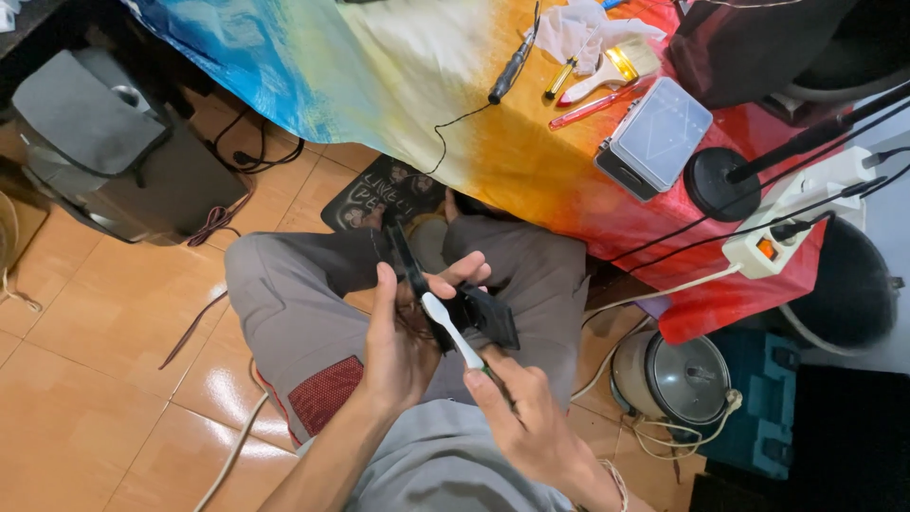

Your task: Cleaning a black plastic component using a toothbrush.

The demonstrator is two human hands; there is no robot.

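Observation:
My left hand (403, 337) grips a black flat device (479, 313) with a thin black edge sticking up toward my knees. My right hand (521, 408) holds a white toothbrush (445, 322) by its handle. The brush head rests against the black device, close to my left thumb. Both hands hover over my lap, above grey trousers (284, 303) with a red mesh pocket patch.
A table with a colourful cloth (408, 76) lies ahead, carrying a soldering iron (512, 66), a paintbrush (611, 71), a clear plastic box (659, 133), a black lamp base (720, 180) and a power strip (777, 242). On the tiled floor stand a grey case (104, 142) at left and a metal pot (687, 379) at right.

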